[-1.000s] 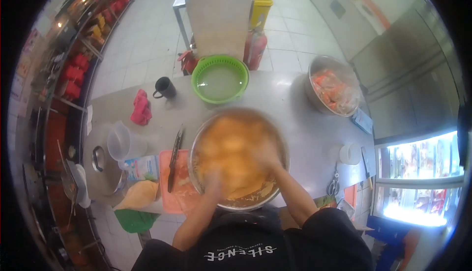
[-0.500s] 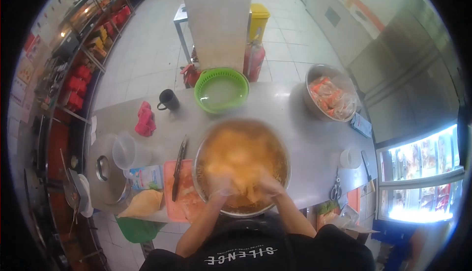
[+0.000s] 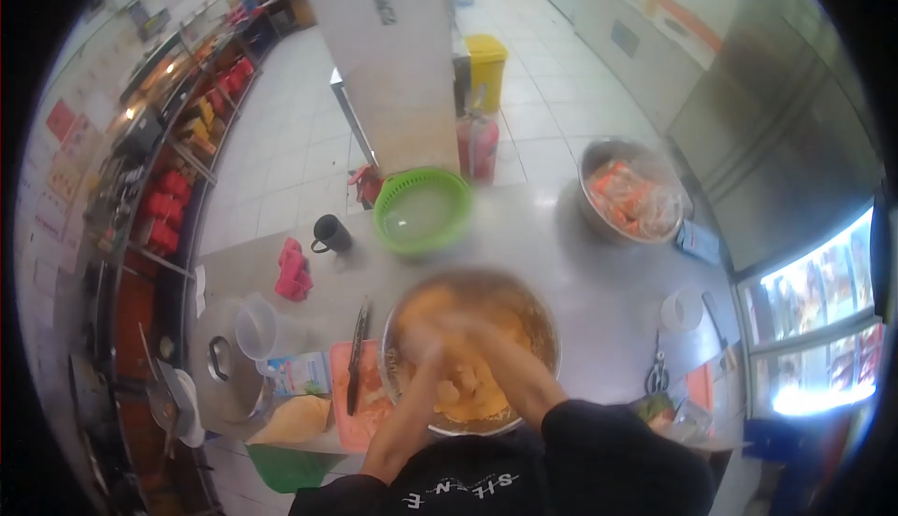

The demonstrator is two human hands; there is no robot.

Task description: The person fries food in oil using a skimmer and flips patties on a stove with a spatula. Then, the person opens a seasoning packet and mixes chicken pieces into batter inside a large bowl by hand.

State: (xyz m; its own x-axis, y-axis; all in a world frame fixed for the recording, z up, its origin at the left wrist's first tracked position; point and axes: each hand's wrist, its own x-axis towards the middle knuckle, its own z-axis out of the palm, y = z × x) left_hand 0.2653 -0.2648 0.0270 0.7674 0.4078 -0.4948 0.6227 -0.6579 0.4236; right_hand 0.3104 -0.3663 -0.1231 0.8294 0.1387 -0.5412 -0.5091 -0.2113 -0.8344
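Observation:
A large metal bowl (image 3: 556,371) stands at the table's near side with an orange-yellow, batter-coated mass (image 3: 472,402) inside. Both hands reach into it and lie close together over the far half of the mass. My left hand (image 3: 426,340) is smeared by motion, so its fingers do not show. Blur also hides the fingers of my right hand (image 3: 479,334). Whether either one grips some of the mass cannot be made out. Left of the bowl, a knife (image 3: 356,366) with a dark blade rests on a pink cutting board (image 3: 344,422).
Beyond the bowl sits a green basin (image 3: 423,243), beside a black mug (image 3: 330,234) and pink cloth (image 3: 293,271). A metal bowl of bagged food (image 3: 634,200) is at far right. Scissors (image 3: 658,374) and a white tub (image 3: 682,310) lie right; a pot lid (image 3: 229,376) lies left.
My hands have moved from the bowl's near side toward its far side and closer together. The head view has shifted, so the table sits lower in the picture.

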